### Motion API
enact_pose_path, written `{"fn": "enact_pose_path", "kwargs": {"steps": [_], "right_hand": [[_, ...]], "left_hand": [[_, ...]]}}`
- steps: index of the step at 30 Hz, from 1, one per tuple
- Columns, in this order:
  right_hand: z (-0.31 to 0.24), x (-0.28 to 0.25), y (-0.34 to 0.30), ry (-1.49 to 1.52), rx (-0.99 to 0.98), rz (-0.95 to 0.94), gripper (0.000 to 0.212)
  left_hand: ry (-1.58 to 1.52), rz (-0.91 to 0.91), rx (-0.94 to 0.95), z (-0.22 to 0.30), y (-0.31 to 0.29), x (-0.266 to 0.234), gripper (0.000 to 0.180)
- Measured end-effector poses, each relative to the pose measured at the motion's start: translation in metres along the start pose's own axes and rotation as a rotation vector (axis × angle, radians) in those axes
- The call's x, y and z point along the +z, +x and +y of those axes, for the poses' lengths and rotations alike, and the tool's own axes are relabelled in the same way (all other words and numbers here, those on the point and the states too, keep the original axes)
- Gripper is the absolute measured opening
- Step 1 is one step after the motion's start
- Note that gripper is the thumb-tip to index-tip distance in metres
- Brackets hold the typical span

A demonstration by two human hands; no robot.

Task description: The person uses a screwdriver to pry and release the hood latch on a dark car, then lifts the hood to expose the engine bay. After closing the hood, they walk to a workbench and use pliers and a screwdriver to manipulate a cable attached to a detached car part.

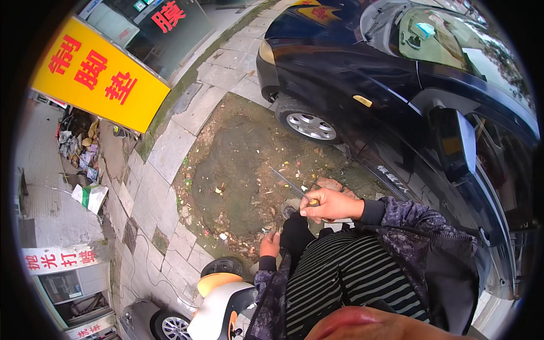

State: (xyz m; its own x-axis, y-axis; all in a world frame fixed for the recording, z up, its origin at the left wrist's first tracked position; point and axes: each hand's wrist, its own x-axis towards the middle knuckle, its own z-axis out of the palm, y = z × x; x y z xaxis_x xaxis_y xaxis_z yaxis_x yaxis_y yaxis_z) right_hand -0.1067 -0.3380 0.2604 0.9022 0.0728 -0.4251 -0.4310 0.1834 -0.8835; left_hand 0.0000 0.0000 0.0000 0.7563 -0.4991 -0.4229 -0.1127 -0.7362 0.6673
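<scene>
In my right hand (333, 205) is a screwdriver (292, 186) with a long thin metal shaft and a yellow-and-dark handle. My fingers are wrapped round the handle, and the shaft slants up and left over a patch of bare dirt (232, 158). Its tip appears to touch nothing. Lower and further left, beside my dark-trousered leg (297, 232), is my left hand (270, 245). Its fingers look curled in; whether anything small is in them cannot be made out.
A dark blue car (351, 73) stands close on the right, its front wheel (310, 126) beside the dirt. Paving slabs (170, 147) border the patch. A white-and-orange scooter (218, 300) is at lower left, near a grey car (141, 317). Beyond are a yellow sign board (136, 110) and a rubbish heap (79, 141).
</scene>
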Motion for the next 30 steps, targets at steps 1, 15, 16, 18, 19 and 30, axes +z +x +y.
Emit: {"fn": "enact_pose_path", "kwargs": {"steps": [1,15,16,18,19,30], "right_hand": [[0.001,-0.001,-0.001,0.046,0.002,0.049,0.015],[-0.223,-0.164,0.34,0.191,-0.209,0.277,0.015],[-0.232,-0.187,0.372,0.207,-0.169,0.278,0.016],[-0.261,-0.23,0.45,0.203,-0.191,0.311,0.018],[-0.277,-0.251,0.482,0.207,-0.243,0.305,0.018],[-0.464,-0.494,0.684,0.106,-0.278,0.537,0.019]], "left_hand": [[0.035,-0.011,0.0,0.022,0.011,-0.002,0.046],[-0.319,-0.227,0.331,0.28,0.514,-0.278,0.047],[-0.305,-0.236,0.268,0.287,0.553,-0.285,0.047],[-0.309,-0.28,0.177,0.305,0.63,-0.304,0.049],[-0.328,-0.285,0.23,0.314,0.666,-0.316,0.049],[-0.567,-0.514,0.107,0.528,1.046,-0.405,0.056]]}}
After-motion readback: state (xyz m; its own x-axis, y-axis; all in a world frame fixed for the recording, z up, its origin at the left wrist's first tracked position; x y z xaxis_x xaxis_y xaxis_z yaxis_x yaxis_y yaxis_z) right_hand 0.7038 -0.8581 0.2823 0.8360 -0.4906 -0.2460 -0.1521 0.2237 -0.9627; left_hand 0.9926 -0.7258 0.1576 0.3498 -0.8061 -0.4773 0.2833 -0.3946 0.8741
